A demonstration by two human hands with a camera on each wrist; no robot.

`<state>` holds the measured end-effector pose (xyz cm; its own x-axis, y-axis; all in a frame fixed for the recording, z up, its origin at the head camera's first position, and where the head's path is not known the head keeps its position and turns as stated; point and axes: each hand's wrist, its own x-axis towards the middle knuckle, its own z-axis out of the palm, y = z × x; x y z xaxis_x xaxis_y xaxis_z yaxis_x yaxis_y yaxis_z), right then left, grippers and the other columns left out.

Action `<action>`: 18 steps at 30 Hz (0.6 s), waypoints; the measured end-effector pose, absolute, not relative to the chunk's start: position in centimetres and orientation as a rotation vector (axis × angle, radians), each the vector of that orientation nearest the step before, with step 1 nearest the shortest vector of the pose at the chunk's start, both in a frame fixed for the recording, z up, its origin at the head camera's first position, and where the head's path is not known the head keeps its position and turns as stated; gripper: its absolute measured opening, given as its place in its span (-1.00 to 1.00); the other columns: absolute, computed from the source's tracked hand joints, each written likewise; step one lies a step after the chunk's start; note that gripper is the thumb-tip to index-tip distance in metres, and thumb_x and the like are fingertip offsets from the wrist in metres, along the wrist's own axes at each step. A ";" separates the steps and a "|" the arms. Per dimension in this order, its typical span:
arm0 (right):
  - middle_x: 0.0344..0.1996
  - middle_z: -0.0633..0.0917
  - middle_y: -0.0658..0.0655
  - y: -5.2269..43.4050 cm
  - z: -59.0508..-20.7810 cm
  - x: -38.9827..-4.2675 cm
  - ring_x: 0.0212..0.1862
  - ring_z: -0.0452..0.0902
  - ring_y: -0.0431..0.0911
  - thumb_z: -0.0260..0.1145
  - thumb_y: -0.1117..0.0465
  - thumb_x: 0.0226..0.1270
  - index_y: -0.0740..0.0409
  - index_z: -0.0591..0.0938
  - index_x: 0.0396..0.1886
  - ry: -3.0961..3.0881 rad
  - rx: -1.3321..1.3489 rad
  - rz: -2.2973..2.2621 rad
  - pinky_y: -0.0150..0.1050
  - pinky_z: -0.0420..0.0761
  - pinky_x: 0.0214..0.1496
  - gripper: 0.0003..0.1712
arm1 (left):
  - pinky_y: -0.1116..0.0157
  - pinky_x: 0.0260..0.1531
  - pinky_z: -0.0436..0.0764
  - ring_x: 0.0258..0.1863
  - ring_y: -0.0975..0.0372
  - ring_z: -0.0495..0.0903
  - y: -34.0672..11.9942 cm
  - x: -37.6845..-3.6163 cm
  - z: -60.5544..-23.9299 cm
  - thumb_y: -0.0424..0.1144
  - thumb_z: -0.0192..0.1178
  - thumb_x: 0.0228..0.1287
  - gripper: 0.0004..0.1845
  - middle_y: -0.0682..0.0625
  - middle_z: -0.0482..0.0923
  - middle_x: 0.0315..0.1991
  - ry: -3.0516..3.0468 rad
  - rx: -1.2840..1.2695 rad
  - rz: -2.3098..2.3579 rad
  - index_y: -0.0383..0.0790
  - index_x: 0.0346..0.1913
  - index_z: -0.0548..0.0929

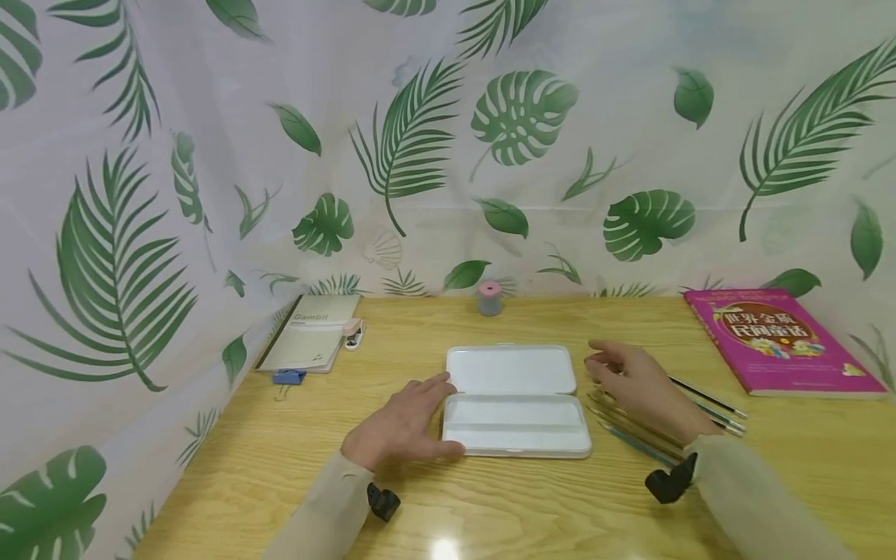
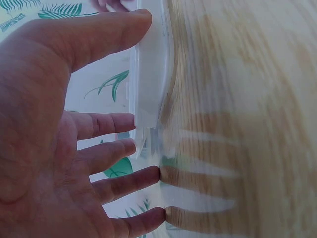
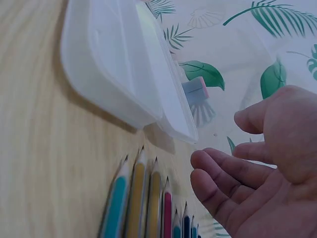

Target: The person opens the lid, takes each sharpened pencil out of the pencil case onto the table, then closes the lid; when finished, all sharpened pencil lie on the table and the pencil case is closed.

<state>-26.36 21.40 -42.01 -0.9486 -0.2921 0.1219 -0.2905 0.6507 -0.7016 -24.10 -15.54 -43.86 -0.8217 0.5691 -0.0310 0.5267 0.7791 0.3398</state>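
Note:
A white plastic pencil case lies unfolded on the wooden table, its lid laid back towards the curtain. No pencils show inside it. At its left end is my left hand, fingers spread and fairly straight; in the left wrist view the thumb rests along the case's wall. To the right of the case, several sharpened pencils lie side by side, tips towards it. My right hand is over these pencils with loosely bent fingers and nothing between them, partly covering them in the head view.
A magenta book lies at the right back. Left of the case are a notebook, a small pink-and-white stapler and a blue binder clip. A pink-topped grey spool stands by the leaf-print curtain.

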 end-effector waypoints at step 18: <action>-0.54 0.56 0.16 17.9 -42.7 -32.1 -0.56 0.37 -0.08 -0.02 0.16 0.57 0.47 0.59 0.01 2.760 -0.361 -1.021 -0.21 0.42 -0.50 -0.56 | -0.09 0.30 0.35 0.39 -0.03 0.28 -15.8 -24.2 -43.7 0.35 0.31 0.11 -0.04 -0.09 0.09 0.55 2.833 0.836 0.445 -0.10 0.46 0.31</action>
<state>-32.11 17.88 -42.66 -0.9551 -0.2854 -0.0798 -0.1647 0.7351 -0.6576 -24.16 -15.76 -43.69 -0.8323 0.5508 -0.0626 0.5051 0.8001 0.3237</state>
